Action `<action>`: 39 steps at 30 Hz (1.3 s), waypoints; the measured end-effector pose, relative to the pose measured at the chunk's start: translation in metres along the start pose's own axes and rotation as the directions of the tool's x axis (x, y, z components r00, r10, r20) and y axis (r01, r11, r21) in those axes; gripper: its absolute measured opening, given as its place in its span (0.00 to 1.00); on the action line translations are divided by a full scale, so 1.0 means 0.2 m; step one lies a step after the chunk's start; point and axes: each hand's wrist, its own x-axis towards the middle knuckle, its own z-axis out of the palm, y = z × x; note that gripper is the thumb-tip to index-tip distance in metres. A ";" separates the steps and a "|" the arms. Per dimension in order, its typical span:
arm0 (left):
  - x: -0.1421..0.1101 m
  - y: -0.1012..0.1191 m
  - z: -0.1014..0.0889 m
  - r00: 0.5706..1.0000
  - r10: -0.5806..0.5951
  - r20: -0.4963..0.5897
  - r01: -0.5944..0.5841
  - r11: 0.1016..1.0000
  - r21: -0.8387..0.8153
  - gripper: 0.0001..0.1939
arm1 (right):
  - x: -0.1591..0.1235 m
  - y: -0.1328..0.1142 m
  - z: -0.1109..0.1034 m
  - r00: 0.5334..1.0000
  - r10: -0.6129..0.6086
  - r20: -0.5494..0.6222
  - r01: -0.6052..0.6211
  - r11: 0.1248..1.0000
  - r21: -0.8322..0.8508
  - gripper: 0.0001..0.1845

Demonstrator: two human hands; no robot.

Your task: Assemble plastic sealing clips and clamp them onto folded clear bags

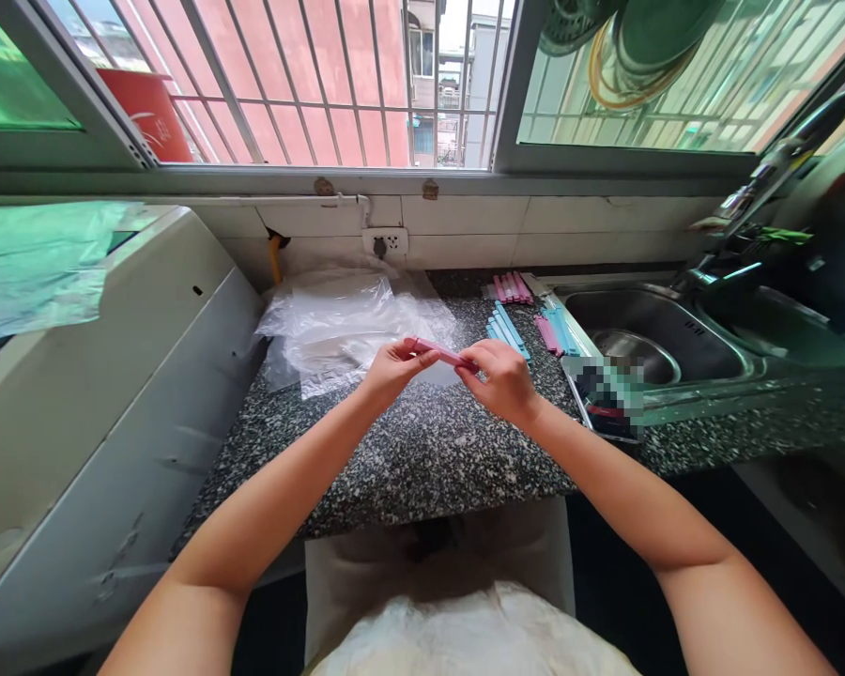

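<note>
Between my two hands is a slim pink plastic stick, probably a bag sealing clip [439, 352], held slightly tilted above the counter. My left hand [395, 368] pinches its left end between thumb and fingers. At the other end, my right hand [501, 376] closes thumb and fingers on it. Clear plastic bags [345, 319] lie in a loose pile behind and left of my hands. To the right rest blue sticks of the same kind [507, 332], a pink group [513, 287] behind them, and a mixed pink and blue group [556, 330] beside the sink.
A steel sink [634, 329] with a tap [718, 268] is at the right. A phone-like dark object [602, 399], partly blurred, lies at its near edge. A white appliance [113, 376] borders the speckled counter [437, 460] on the left. A wall socket [386, 242] holds a plug.
</note>
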 end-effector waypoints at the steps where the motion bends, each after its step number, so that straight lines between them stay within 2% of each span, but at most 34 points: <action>1: 0.01 -0.01 0.01 1.000 0.001 0.019 -0.001 1.000 0.014 0.15 | 0.00 0.02 -0.01 1.000 -0.001 0.000 0.001 1.000 -0.010 0.06; 6: 0.08 -0.07 0.07 0.996 -0.042 0.081 0.033 0.993 0.113 0.16 | 0.03 0.10 -0.08 0.999 0.035 -0.006 -0.035 0.999 -0.024 0.06; 11: 0.16 -0.14 0.11 0.996 -0.074 0.057 0.066 0.989 0.131 0.16 | 0.06 0.21 -0.13 0.997 0.074 -0.005 -0.074 0.997 -0.019 0.05; 16: 0.31 -0.19 0.18 0.995 -0.101 0.010 0.099 0.991 0.095 0.13 | 0.10 0.37 -0.13 0.981 0.191 -0.019 -0.191 0.982 0.001 0.04; 20: 0.44 -0.19 0.24 0.994 -0.106 -0.023 0.108 0.992 0.062 0.09 | 0.15 0.52 -0.12 0.948 0.318 -0.025 -0.316 0.947 0.050 0.06; 26: 0.68 -0.20 0.33 0.996 -0.047 -0.072 0.059 0.985 0.162 0.08 | 0.27 0.75 -0.14 0.893 0.451 0.019 -0.451 0.891 0.048 0.09; 30: 0.90 -0.22 0.41 0.995 0.020 -0.098 0.003 0.975 0.222 0.08 | 0.37 0.93 -0.15 0.840 0.541 0.045 -0.541 0.841 -0.019 0.10; 33: 1.05 -0.25 0.46 0.992 0.015 -0.128 0.019 0.966 0.256 0.08 | 0.44 1.06 -0.13 0.799 0.599 0.059 -0.593 0.800 -0.091 0.09; 36: 1.16 -0.30 0.50 0.987 0.015 -0.160 0.033 0.955 0.294 0.08 | 0.48 1.16 -0.10 0.752 0.655 0.072 -0.642 0.753 -0.145 0.08; 39: 1.24 -0.34 0.52 0.983 0.007 -0.182 0.052 0.947 0.318 0.08 | 0.49 1.23 -0.06 0.728 0.681 0.079 -0.662 0.728 -0.178 0.07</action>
